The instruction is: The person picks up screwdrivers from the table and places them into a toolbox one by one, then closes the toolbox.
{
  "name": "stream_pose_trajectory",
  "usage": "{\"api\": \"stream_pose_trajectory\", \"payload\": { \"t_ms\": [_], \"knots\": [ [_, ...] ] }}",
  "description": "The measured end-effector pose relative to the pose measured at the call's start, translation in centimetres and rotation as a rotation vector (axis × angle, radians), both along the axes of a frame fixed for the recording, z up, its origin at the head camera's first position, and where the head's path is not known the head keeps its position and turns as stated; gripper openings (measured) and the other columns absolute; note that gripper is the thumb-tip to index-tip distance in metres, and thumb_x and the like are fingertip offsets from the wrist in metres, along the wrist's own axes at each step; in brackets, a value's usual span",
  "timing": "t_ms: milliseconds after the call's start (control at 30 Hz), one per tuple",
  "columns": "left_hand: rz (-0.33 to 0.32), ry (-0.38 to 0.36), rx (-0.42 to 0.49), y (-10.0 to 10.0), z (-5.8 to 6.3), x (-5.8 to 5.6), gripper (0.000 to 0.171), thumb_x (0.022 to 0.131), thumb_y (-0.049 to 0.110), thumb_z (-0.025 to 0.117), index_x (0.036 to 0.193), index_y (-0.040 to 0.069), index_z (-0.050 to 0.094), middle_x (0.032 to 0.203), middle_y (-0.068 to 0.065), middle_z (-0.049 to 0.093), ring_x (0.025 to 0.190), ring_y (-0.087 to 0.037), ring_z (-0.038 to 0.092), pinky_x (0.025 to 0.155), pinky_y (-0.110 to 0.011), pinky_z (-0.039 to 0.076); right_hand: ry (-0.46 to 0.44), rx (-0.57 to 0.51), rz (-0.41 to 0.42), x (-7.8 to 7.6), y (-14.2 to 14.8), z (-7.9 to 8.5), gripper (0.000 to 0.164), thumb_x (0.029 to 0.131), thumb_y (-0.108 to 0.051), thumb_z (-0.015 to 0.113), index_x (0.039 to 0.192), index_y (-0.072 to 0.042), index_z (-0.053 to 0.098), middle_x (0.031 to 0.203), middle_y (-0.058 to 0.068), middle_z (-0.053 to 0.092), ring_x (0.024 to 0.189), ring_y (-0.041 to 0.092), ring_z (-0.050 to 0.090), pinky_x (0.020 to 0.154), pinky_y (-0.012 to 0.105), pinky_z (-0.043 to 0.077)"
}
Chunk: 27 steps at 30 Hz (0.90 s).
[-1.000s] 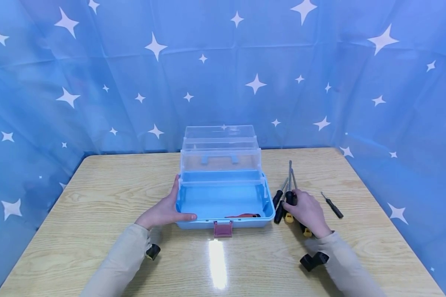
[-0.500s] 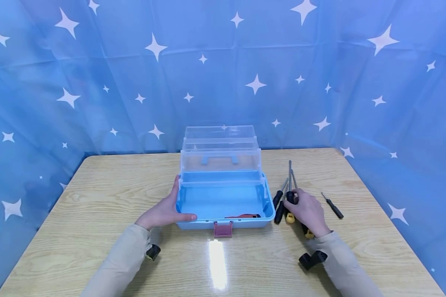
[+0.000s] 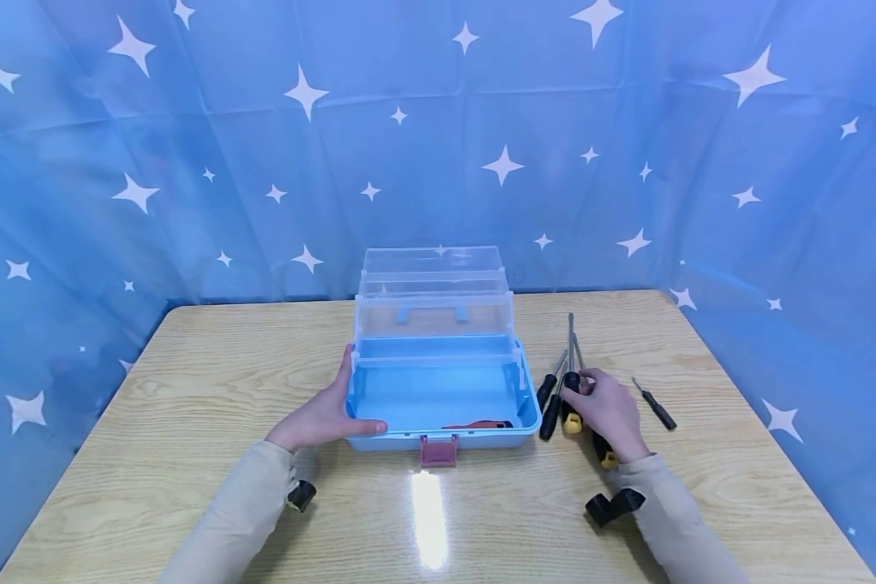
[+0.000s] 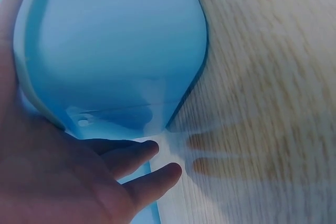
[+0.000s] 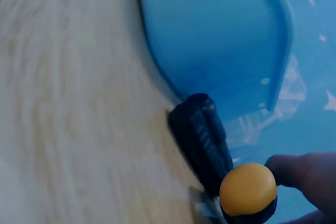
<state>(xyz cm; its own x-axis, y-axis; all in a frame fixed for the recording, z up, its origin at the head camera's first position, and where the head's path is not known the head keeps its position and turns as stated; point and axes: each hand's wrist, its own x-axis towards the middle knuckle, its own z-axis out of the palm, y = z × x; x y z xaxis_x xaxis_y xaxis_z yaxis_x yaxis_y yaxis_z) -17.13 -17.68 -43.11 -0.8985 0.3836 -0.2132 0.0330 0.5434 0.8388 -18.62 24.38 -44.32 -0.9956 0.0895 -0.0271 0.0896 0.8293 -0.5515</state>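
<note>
A light blue toolbox (image 3: pixel 438 397) with a raised clear lid stands mid-table, a red-handled tool (image 3: pixel 482 424) lying inside along its front. My left hand (image 3: pixel 321 418) rests on its left front corner, thumb along the front rim; in the left wrist view the fingers (image 4: pixel 152 179) extend straight by the side wall. My right hand (image 3: pixel 609 412) pinches a black screwdriver with a yellow handle end (image 5: pixel 248 189), right of the box; its shaft points to the back. Whether it touches the table I cannot tell. Black-handled screwdrivers (image 3: pixel 550 418) lie between it and the box.
Under my right wrist lies another yellow-ended screwdriver (image 3: pixel 607 458), partly hidden. A small black screwdriver (image 3: pixel 659 410) lies farther right. A blue curtain (image 3: pixel 438 162) with white stars hangs behind the wooden table (image 3: pixel 248 365).
The yellow-ended screwdriver has shifted slightly right with my right hand, and its grip shows a little more. The left hand and the toolbox have stayed in place.
</note>
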Motion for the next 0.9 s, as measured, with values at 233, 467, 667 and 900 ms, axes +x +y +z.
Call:
{"api": "stream_pose_trajectory", "payload": {
  "t_ms": [233, 467, 667, 900],
  "knots": [
    [0.002, 0.008, -0.005, 0.1, 0.1, 0.0, 0.132, 0.076, 0.042, 0.081, 0.149, 0.015, -0.026, 0.158, -0.023, -0.005, 0.142, -0.043, 0.009, 0.109, -0.059, 0.021, 0.007, -0.073, -0.056, -0.1, 1.0, 0.5, 0.053, 0.089, -0.029, 0.065, 0.125, 0.009, 0.057, 0.102, 0.026, 0.067, 0.084, 0.036, 0.064, 0.065, 0.041, 0.047],
    [0.000, 0.005, 0.006, 0.1, 0.1, 0.0, 0.133, 0.076, 0.040, 0.082, 0.149, 0.014, -0.026, 0.158, -0.023, -0.006, 0.142, -0.043, 0.009, 0.109, -0.059, 0.020, 0.051, -0.108, -0.101, -0.2, 1.7, 0.6, 0.046, 0.088, -0.027, 0.067, 0.120, 0.005, 0.064, 0.099, 0.021, 0.068, 0.078, 0.030, 0.061, 0.064, 0.035, 0.041],
    [-0.004, 0.003, 0.016, 0.1, -0.1, 0.0, 0.132, 0.076, 0.041, 0.081, 0.149, 0.017, -0.027, 0.159, -0.021, -0.006, 0.142, -0.042, 0.008, 0.108, -0.060, 0.021, 0.128, -0.130, -0.129, -0.2, 2.0, 0.5, 0.037, 0.088, -0.021, 0.065, 0.116, 0.003, 0.068, 0.095, 0.018, 0.069, 0.068, 0.020, 0.058, 0.060, 0.031, 0.043],
    [-0.002, 0.003, 0.016, 0.1, -0.1, 0.0, 0.132, 0.076, 0.042, 0.081, 0.150, 0.016, -0.026, 0.159, -0.020, -0.007, 0.142, -0.042, 0.007, 0.108, -0.061, 0.020, 0.163, -0.181, -0.156, -0.4, 2.4, 0.3, 0.036, 0.087, -0.019, 0.061, 0.117, 0.001, 0.068, 0.103, 0.021, 0.068, 0.078, 0.023, 0.060, 0.061, 0.027, 0.044]
  ]
}}
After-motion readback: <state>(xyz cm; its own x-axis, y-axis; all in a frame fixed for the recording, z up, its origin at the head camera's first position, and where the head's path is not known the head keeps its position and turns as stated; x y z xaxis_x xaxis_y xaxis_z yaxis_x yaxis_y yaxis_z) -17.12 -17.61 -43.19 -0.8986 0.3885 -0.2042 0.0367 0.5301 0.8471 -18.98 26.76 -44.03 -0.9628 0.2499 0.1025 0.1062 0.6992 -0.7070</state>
